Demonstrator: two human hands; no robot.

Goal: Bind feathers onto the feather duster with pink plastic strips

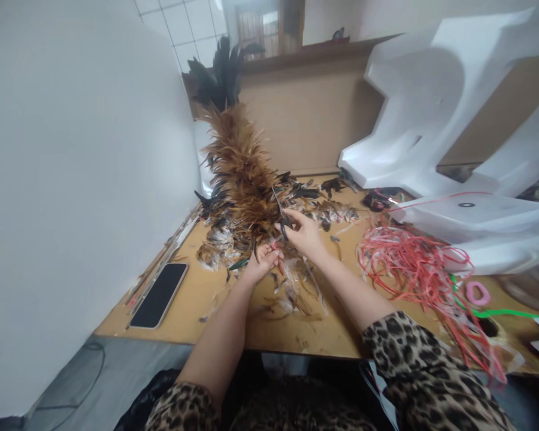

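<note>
One feather duster [236,173] lies on the desk [197,299], one phone [159,294] beside it. Right hand [303,233] grips one pair of scissors [282,218], fingers closed around it; left hand [263,263] pinches the duster's base, fingers narrow.

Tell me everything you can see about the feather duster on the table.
The feather duster is a long, bushy plume of brown and tan feathers with dark feathers at its far tip. It lies along the wooden table, pointing away from the person. Its near end meets the left hand, with the right hand holding scissors beside it.
</note>
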